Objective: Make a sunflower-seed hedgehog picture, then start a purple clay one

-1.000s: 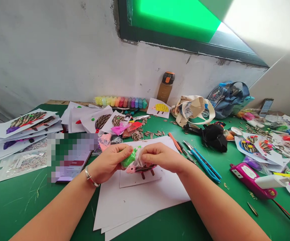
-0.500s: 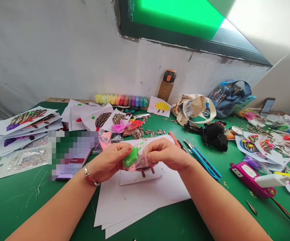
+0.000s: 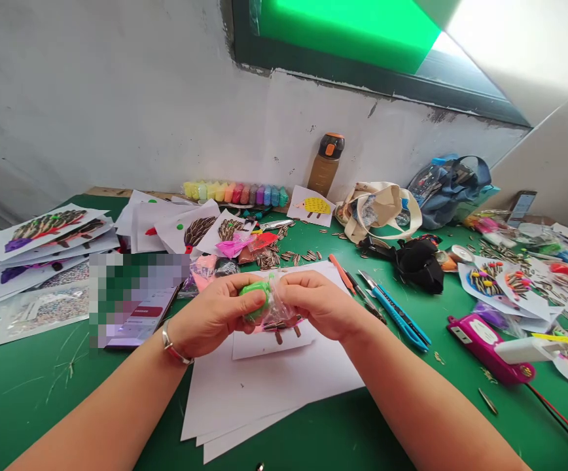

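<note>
The left hand (image 3: 215, 313) is gripping the bright green clay (image 3: 254, 299) between thumb and fingers, the clay lying directly within that grip; the right hand (image 3: 313, 302) is pinching the clear plastic wrapper (image 3: 277, 301) just beside it, so the clay is sitting between the two hands, nearer the left; both are hovering above a hedgehog card (image 3: 264, 350), which is resting on white sheets (image 3: 264, 392) on the green surface (image 3: 333, 435), while a blue cutter (image 3: 396, 317) is lying to the right
</note>
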A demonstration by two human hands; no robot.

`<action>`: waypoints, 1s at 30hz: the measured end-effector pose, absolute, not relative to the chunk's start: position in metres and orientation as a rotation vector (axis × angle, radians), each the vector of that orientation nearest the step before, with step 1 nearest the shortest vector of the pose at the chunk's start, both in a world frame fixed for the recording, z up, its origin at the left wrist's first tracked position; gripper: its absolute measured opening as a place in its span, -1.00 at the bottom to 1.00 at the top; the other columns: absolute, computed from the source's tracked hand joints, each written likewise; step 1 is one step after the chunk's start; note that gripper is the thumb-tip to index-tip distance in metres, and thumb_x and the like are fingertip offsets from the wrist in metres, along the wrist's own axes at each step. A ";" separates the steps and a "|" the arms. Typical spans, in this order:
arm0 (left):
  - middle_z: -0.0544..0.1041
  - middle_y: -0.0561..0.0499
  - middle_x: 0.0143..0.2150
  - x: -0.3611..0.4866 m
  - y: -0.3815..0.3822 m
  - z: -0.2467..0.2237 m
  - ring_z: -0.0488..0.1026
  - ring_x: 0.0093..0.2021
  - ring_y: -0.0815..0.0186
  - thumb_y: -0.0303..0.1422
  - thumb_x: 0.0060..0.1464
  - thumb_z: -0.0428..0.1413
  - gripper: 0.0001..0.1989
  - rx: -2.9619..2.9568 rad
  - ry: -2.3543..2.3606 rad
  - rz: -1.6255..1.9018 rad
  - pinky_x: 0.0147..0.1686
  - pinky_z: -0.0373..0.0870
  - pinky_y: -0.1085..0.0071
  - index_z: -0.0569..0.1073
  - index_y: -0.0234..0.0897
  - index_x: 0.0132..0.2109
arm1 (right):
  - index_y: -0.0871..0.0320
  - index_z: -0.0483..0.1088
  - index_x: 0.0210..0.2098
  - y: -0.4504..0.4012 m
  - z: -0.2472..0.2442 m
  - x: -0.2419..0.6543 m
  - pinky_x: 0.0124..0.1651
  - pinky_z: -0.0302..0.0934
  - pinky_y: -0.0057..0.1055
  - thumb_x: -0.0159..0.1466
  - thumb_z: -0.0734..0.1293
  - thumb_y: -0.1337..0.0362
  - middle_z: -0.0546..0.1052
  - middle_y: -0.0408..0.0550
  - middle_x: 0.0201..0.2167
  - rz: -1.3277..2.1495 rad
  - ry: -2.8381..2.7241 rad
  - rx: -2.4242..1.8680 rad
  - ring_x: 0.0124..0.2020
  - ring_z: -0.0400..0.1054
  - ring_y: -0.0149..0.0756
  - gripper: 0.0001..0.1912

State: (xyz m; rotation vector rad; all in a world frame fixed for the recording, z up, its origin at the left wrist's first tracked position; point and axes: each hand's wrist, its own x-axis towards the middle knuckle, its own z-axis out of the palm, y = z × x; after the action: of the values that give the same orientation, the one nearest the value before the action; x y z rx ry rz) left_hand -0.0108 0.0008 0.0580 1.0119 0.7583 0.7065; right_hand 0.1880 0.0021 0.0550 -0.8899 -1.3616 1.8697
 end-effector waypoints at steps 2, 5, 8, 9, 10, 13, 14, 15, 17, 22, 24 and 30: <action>0.32 0.13 -0.52 -0.010 0.000 0.058 0.21 -0.53 0.50 -0.15 -0.01 0.32 -0.66 1.050 0.785 0.679 -0.53 0.19 0.55 0.44 -0.32 -0.38 | 0.19 0.32 -0.58 0.001 0.056 0.188 -0.52 -0.01 -0.47 0.19 0.36 0.24 0.32 -0.20 -0.64 1.828 -1.461 -0.938 -0.58 0.16 -0.46 -0.74; 0.28 0.15 -0.52 -0.010 0.000 0.057 0.17 -0.55 0.51 -0.13 0.00 0.31 -0.65 1.072 0.823 0.663 -0.53 0.17 0.55 0.42 -0.31 -0.39 | 0.19 0.33 -0.55 0.002 0.057 0.188 -0.52 -0.03 -0.48 0.17 0.39 0.16 0.32 -0.21 -0.60 1.748 -1.567 -1.015 -0.56 0.14 -0.46 -0.72; 0.28 0.15 -0.51 -0.010 0.000 0.055 0.18 -0.54 0.51 -0.13 0.00 0.31 -0.66 1.094 0.873 0.676 -0.53 0.18 0.55 0.43 -0.32 -0.38 | 0.17 0.26 -0.57 0.003 0.056 0.188 -0.54 -0.13 -0.48 0.19 0.32 0.21 0.20 -0.26 -0.61 1.597 -1.655 -1.142 -0.56 0.03 -0.49 -0.74; 0.30 0.14 -0.51 -0.010 0.001 0.055 0.19 -0.54 0.51 -0.13 0.00 0.31 -0.66 1.099 0.889 0.682 -0.53 0.19 0.55 0.44 -0.32 -0.37 | 0.16 0.22 -0.60 0.003 0.055 0.187 -0.54 -0.16 -0.48 0.18 0.29 0.24 0.17 -0.27 -0.61 1.527 -1.679 -1.193 -0.57 0.00 -0.50 -0.74; 0.31 0.14 -0.50 -0.010 0.001 0.054 0.21 -0.53 0.51 -0.13 0.00 0.31 -0.67 1.100 0.898 0.688 -0.52 0.20 0.54 0.45 -0.32 -0.36 | 0.15 0.19 -0.61 0.004 0.054 0.187 -0.54 -0.18 -0.47 0.17 0.27 0.27 0.15 -0.27 -0.61 1.466 -1.690 -1.238 -0.56 -0.02 -0.50 -0.74; 0.34 0.11 -0.47 -0.010 0.002 0.054 0.23 -0.52 0.49 -0.13 -0.02 0.32 -0.67 1.062 0.895 0.712 -0.52 0.21 0.54 0.48 -0.31 -0.29 | 0.15 0.21 -0.61 0.005 0.052 0.184 -0.52 -0.16 -0.46 0.14 0.27 0.27 0.15 -0.26 -0.60 1.445 -1.618 -1.255 -0.55 -0.01 -0.49 -0.77; 0.34 0.11 -0.47 -0.010 0.002 0.054 0.23 -0.51 0.49 -0.13 -0.02 0.33 -0.66 1.047 0.888 0.720 -0.53 0.20 0.54 0.49 -0.31 -0.27 | 0.15 0.24 -0.59 0.006 0.052 0.184 -0.51 -0.15 -0.46 0.14 0.28 0.25 0.16 -0.27 -0.60 1.494 -1.574 -1.219 -0.55 -0.01 -0.48 -0.78; 0.34 0.11 -0.47 -0.011 0.002 0.055 0.23 -0.51 0.49 -0.12 -0.03 0.33 -0.65 1.040 0.877 0.723 -0.53 0.19 0.55 0.49 -0.31 -0.26 | 0.15 0.25 -0.58 0.006 0.051 0.184 -0.50 -0.13 -0.46 0.14 0.29 0.23 0.18 -0.26 -0.61 1.553 -1.536 -1.177 -0.55 0.00 -0.48 -0.79; 0.30 0.13 -0.50 -0.011 0.002 0.055 0.21 -0.52 0.49 -0.10 -0.02 0.32 -0.64 1.055 0.849 0.719 -0.54 0.18 0.54 0.48 -0.31 -0.28 | 0.15 0.26 -0.56 0.006 0.051 0.183 -0.49 -0.10 -0.46 0.16 0.30 0.20 0.22 -0.25 -0.60 1.655 -1.502 -1.095 -0.55 0.03 -0.47 -0.77; 0.28 0.15 -0.54 -0.012 0.002 0.052 0.18 -0.55 0.49 -0.04 0.07 0.23 -0.61 1.200 0.847 0.665 -0.54 0.14 0.52 0.41 -0.31 -0.34 | 0.16 0.27 -0.54 0.005 0.051 0.187 -0.50 -0.07 -0.49 0.18 0.36 0.12 0.26 -0.25 -0.59 1.735 -1.539 -1.016 -0.55 0.07 -0.48 -0.70; 0.29 0.14 -0.54 -0.012 0.002 0.050 0.19 -0.56 0.48 0.00 0.08 0.20 -0.59 1.240 0.874 0.659 -0.54 0.13 0.51 0.40 -0.31 -0.32 | 0.16 0.28 -0.53 0.004 0.052 0.189 -0.52 -0.07 -0.50 0.17 0.39 0.12 0.25 -0.25 -0.59 1.721 -1.559 -1.020 -0.55 0.07 -0.48 -0.70; 0.32 0.13 -0.56 -0.005 0.001 0.051 0.25 -0.60 0.48 0.08 0.04 0.18 -0.51 1.269 0.989 0.699 -0.60 0.11 0.53 0.38 -0.32 -0.37 | 0.17 0.34 -0.54 0.004 0.052 0.185 -0.48 0.02 -0.48 0.09 0.37 0.24 0.31 -0.21 -0.59 1.581 -1.654 -1.157 -0.51 0.16 -0.43 -0.83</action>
State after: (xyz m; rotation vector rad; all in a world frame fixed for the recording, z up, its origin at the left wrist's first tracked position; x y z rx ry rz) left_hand -0.0051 0.0011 0.0505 1.2689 0.9886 0.6993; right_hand 0.1846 0.0038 0.0517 -1.1574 -1.6542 1.5811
